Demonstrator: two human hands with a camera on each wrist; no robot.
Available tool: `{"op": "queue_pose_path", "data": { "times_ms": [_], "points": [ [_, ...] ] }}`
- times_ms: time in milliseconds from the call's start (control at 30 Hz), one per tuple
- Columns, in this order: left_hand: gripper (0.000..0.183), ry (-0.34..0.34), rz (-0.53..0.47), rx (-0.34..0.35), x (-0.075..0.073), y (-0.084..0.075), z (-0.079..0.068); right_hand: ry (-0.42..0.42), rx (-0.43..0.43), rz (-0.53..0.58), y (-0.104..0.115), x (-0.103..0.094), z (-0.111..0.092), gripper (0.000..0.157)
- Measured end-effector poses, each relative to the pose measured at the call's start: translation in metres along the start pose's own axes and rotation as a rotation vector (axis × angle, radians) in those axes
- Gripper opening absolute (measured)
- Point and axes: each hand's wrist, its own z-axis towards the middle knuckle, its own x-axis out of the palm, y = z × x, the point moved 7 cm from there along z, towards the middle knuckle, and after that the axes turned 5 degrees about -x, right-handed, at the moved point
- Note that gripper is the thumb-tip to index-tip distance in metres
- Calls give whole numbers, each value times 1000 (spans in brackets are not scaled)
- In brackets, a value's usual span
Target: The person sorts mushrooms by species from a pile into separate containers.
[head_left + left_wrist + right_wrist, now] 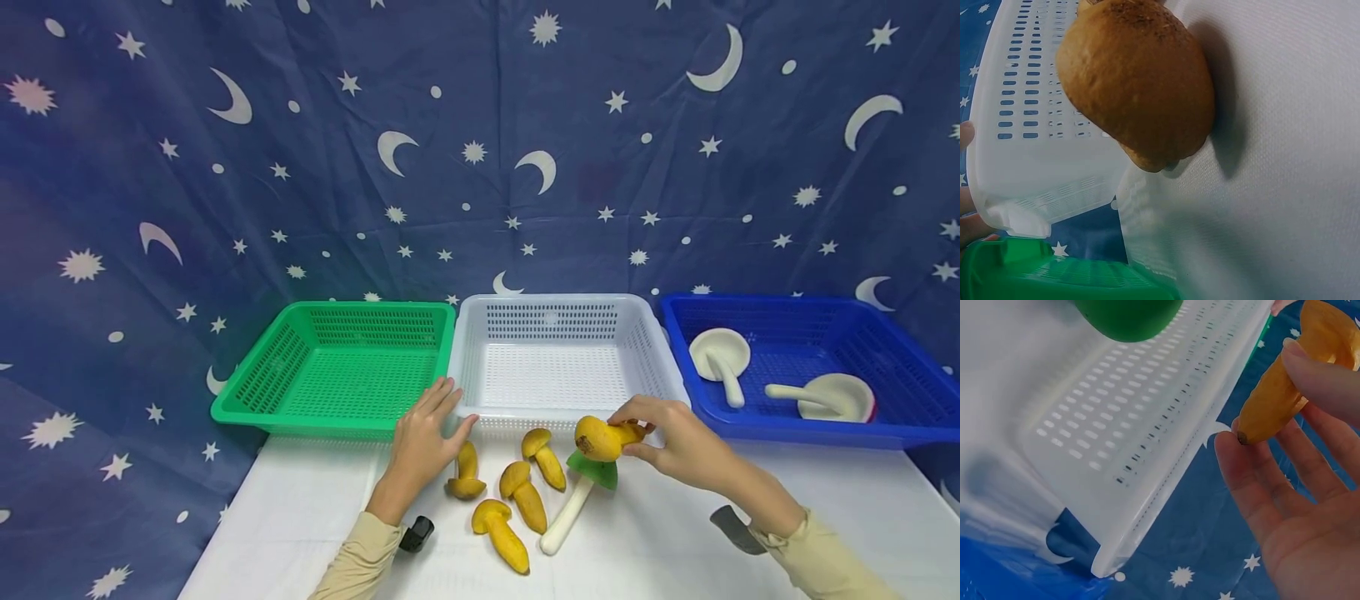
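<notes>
My right hand [678, 442] pinches a yellow mushroom [596, 439] by its stem, thumb on one side and fingers on the other. The mushroom's rounded cap points left, above the green cap of a white-stemmed mushroom [570, 512] lying on the table. In the right wrist view, the held mushroom's stem [1266, 412] shows a dark tip. My left hand [423, 442] has its fingers extended over the near rims of the green and white baskets. Beside its thumb lies another yellow mushroom [467, 473]. Close to the left wrist camera is a yellow-brown mushroom cap [1138, 81].
More yellow mushrooms [501, 533] lie between the hands on the white-covered table. Behind stand a green basket [345, 392], a white basket [555, 375] and a blue basket [787, 358]. The blue one holds two pale mushrooms [720, 354], undersides up. A starry blue cloth [480, 125] hangs behind.
</notes>
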Motion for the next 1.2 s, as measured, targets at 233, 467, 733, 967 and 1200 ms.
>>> {"op": "queue_pose_path", "data": {
  "times_ms": [233,467,733,967,1200],
  "points": [
    [48,3,4,4,1,1,-1,-32,26,13,-12,-8,8,35],
    [49,2,11,10,1,0,-1,-35,53,-28,-25,-12,14,31],
    [48,-3,15,10,1,1,-1,-55,69,-22,-41,-12,26,28],
    [48,-6,9,14,0,0,-1,-45,104,-32,-52,-8,34,26],
    [47,-1,6,11,1,1,-1,-26,148,-32,-64,-1,38,24]
  ]
}}
